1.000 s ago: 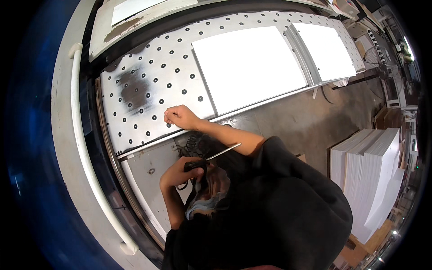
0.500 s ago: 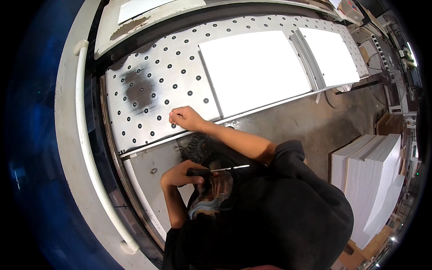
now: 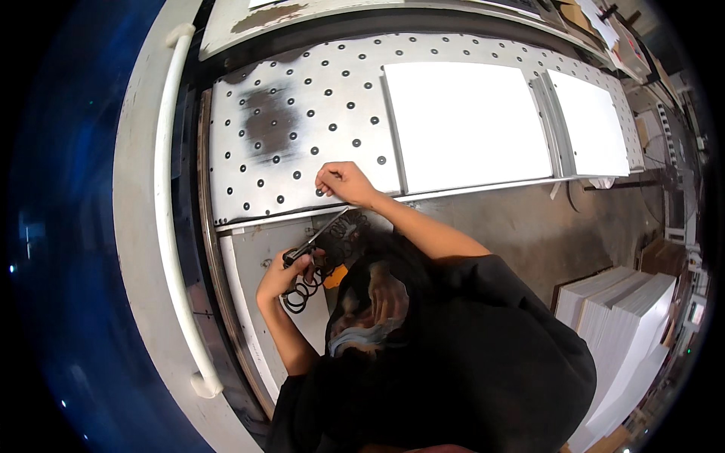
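My left hand [image 3: 281, 276] is closed around the black handle of an air blow gun [image 3: 329, 225]. The gun's thin metal nozzle slants up and right, its tip close to the near edge of the pale table [image 3: 233, 167] dotted with black round inserts. A black coiled hose [image 3: 300, 296] hangs in loops beside that hand. Over the near part of the table, my right hand [image 3: 343, 183] is closed with its fingers curled in; whether anything is inside them is hidden. Right of it lies a stack of large white sheets [image 3: 468, 124].
A second white stack [image 3: 589, 124] lies farther right on the table. At the left runs a pale machine frame with a long white handrail [image 3: 170, 211]. Piled white boards [image 3: 619, 317] stand on the right. A dark worn patch [image 3: 270, 122] marks the tabletop.
My left hand has swung the blow gun away from my chest, so its nozzle now points toward the table edge. My right hand stays near the table edge. The whole view has shifted.
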The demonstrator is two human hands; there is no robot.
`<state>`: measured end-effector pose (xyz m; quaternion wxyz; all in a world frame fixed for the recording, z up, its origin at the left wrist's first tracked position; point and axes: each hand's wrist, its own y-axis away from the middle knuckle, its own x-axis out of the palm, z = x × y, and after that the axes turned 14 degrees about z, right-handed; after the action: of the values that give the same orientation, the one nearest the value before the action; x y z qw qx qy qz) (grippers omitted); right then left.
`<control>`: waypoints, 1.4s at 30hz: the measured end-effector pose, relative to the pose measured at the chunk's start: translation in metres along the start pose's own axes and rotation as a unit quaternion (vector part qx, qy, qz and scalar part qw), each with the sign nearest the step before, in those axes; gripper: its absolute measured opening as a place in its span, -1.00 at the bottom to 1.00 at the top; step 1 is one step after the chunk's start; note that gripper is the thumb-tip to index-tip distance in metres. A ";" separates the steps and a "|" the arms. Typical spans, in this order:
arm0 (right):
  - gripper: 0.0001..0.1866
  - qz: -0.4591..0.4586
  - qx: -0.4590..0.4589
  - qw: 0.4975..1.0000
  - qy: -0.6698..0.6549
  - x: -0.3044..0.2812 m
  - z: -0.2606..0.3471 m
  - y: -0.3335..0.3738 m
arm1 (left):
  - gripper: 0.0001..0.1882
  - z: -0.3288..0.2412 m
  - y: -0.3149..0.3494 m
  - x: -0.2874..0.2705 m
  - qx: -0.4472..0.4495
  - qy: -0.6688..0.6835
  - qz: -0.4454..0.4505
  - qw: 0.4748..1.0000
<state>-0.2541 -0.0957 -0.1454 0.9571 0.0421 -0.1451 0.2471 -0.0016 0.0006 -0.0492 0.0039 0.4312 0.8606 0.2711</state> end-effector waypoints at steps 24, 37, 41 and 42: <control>-0.60 -0.038 -0.032 0.999 0.001 0.002 0.005 0.003 | -0.52 0.038 -0.063 0.015 0.087 0.102 -0.041 0.990; -0.57 -0.032 -0.036 0.999 0.012 0.001 0.003 0.003 | -0.55 0.033 -0.049 0.018 0.037 0.095 -0.047 0.994; -0.57 -0.033 -0.014 0.999 0.021 0.002 0.005 0.004 | -0.57 0.026 -0.054 0.023 0.034 0.083 -0.058 0.994; -0.57 -0.036 -0.009 0.999 0.019 0.003 0.005 0.004 | -0.58 0.031 -0.056 0.021 0.052 0.088 -0.055 0.993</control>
<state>-0.2546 -0.0918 -0.1392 0.9683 0.0343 -0.1279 0.2119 -0.0494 0.0036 -0.0970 -0.0796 0.3575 0.8928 0.2621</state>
